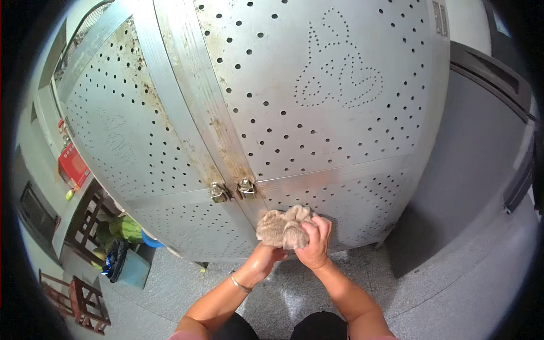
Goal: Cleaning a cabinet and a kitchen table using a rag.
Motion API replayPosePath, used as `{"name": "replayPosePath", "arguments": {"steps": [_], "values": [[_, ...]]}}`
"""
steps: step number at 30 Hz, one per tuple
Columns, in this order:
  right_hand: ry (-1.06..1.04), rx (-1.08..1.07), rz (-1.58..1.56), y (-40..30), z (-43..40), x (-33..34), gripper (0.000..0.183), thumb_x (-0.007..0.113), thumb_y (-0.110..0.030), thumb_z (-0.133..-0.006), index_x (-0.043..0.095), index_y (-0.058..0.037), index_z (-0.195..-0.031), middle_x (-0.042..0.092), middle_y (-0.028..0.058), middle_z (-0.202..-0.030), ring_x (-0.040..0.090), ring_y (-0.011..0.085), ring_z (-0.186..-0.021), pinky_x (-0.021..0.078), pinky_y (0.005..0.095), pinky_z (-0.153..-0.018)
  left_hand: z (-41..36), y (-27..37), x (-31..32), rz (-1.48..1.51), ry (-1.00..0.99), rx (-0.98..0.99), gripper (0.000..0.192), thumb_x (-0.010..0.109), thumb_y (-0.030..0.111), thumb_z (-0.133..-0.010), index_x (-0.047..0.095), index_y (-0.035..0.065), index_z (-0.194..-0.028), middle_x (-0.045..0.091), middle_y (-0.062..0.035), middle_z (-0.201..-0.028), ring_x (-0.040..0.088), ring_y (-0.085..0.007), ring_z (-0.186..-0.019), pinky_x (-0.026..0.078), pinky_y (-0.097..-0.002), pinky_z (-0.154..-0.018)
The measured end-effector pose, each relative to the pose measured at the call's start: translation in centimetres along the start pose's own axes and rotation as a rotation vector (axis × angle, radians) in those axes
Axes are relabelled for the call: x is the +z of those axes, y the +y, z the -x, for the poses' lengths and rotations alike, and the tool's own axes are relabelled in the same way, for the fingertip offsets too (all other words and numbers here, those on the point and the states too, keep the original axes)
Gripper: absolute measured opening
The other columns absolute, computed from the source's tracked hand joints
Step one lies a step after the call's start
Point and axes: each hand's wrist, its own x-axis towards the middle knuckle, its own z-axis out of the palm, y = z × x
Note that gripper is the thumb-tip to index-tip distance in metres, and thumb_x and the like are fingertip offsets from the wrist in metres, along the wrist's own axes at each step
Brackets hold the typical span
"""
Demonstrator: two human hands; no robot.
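A bunched beige cloth (282,227) is held in front of the lower part of a silver metal cabinet (361,140). My right hand (316,244) grips the cloth's right side with bent fingers. Below its left side, my left hand (265,259) holds the cloth from underneath, its fingers mostly hidden. Just above the cloth, two shiny metal latches (246,187) sit side by side where the perforated doors meet. Brown stains mark the door frame strip (219,127) and the left door. Whether the cloth touches the metal is hard to tell.
A grey appliance (446,170) stands close on the right. Left of the cabinet are a light-blue bin (135,267) with a black bag, a watermelon (131,229), a wooden stool (89,304) and a red box (74,165). Speckled tiles (170,284) cover the floor.
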Motion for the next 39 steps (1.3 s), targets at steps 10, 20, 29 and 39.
{"name": "replayPosePath", "arguments": {"steps": [10, 20, 29, 39], "values": [[0.62, -0.167, 0.191, -1.3, -28.3, -8.9, 0.065, 0.065, -0.002, -0.074, 0.03, 0.0066, -0.128, 0.035, 0.0247, -0.125, 0.039, 0.0385, -0.118, 0.0298, 0.048, -0.104, 3.0, 4.9, 3.9, -0.403, -0.546, 0.276, 0.038, 0.048, 0.005, -0.096, 0.042, 0.0024, -0.133, 0.055, -0.0083, -0.118, 0.056, -0.016, -0.105, 0.044, -0.0293, -0.093], [0.223, -0.404, 0.342, 1.0, -14.3, -1.4, 0.078, 0.075, -0.035, -0.074, 0.036, -0.0117, -0.137, 0.035, 0.028, -0.126, 0.036, 0.0486, -0.118, 0.0306, 0.0642, -0.095, -0.8, -1.5, -4.4, -0.775, -0.65, -0.014, 0.034, 0.05, 0.015, -0.096, 0.049, 0.0013, -0.127, 0.059, -0.0065, -0.112, 0.056, -0.0123, -0.101, 0.044, -0.0283, -0.093], [0.697, 0.121, 0.343, 0.0, -30.0, -8.1, 0.077, 0.061, -0.026, -0.089, 0.016, 0.0095, -0.14, 0.027, 0.0251, -0.14, 0.031, 0.0338, -0.13, 0.0211, 0.0428, -0.11, -2.1, 2.3, -7.1, -1.111, -0.993, -0.108, 0.047, 0.048, 0.03, -0.098, 0.043, 0.0033, -0.136, 0.057, -0.0079, -0.12, 0.054, -0.0147, -0.107, 0.044, -0.0287, -0.09], [0.612, -0.002, 0.111, -1.7, -30.6, -7.1, 0.077, 0.064, -0.01, -0.085, 0.015, 0.0026, -0.142, 0.032, 0.0186, -0.138, 0.037, 0.0252, -0.125, 0.0302, 0.0394, -0.106, 3.3, 5.1, -5.8, -1.111, -1.25, -0.081, 0.044, 0.045, 0.027, -0.098, 0.043, 0.0049, -0.136, 0.056, -0.0143, -0.125, 0.053, -0.0262, -0.115, 0.041, -0.0352, -0.099]]}}
